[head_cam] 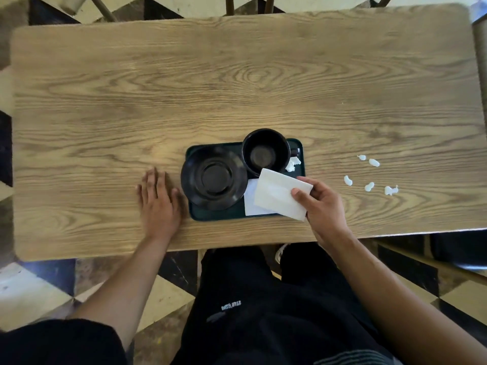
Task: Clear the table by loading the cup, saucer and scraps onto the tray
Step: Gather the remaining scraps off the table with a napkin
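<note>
Clearing a table (237,75) onto a tray (224,216). The cup (265,151) and saucer (213,178) already stand on the dark tray, the saucer overhanging its left rim; a crumpled scrap (292,164) lies beside the cup, and a flat white paper (250,204) rests on the tray's near right part. The right hand (322,204) pinches a folded napkin (283,193) between thumb and curled fingers (307,184), holding it over the tray's right edge. The left hand (158,201) lies flat on the table just left of the tray, fingers straight and close together, holding nothing. Several white scraps (370,175) remain on the table, well apart from both hands, to the right of the tray. Probable risks: a sweep with the napkin may scatter the light scraps toward the table edge; a nudge to the tray could tip the overhanging saucer.
</note>
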Available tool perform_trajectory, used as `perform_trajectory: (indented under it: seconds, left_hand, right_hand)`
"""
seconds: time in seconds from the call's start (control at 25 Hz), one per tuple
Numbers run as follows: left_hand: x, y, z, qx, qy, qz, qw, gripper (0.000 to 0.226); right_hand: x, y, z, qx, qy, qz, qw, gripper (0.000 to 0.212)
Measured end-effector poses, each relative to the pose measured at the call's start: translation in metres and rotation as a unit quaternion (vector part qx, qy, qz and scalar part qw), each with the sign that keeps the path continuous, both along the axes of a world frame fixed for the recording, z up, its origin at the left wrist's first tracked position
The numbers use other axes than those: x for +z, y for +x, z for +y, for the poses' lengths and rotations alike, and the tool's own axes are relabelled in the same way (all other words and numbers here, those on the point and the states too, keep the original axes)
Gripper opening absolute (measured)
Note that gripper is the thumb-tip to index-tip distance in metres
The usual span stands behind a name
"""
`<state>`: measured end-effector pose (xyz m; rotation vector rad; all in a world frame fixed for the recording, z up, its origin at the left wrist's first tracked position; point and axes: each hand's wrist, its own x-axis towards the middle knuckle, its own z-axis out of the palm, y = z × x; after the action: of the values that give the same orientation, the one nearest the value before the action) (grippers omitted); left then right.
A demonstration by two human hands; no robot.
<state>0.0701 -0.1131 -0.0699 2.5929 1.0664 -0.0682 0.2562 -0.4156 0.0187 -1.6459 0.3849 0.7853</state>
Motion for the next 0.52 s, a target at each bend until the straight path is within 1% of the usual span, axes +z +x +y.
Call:
perform_trajectory:
  seconds: [0.12,0.2,0.24,0.36,0.52]
  left_hand:
    - [0.000,-0.026,-0.051,0.058,0.001,0.010,0.998,0.060]
    - [0.000,-0.030,-0.086,0.100,-0.002,0.018,0.995,0.060]
    - [0.001,-0.030,-0.103,0.121,-0.007,0.015,0.993,0.061]
    - [0.004,-0.023,-0.159,0.169,-0.010,0.000,0.986,0.061]
    - [0.005,-0.002,-0.243,0.192,-0.012,-0.004,0.981,0.058]
  right_hand:
    - [-0.002,0.003,-0.016,0.000,0.025,0.038,0.999,0.016]
    - [-0.004,0.009,-0.032,0.000,0.019,0.047,0.999,0.011]
    - [-0.006,0.013,-0.042,0.001,0.007,0.048,0.999,0.011]
    - [-0.008,0.026,-0.077,0.017,-0.019,0.037,0.999,0.024]
    - [-0.009,0.045,-0.126,0.018,-0.015,0.037,0.999,0.030]
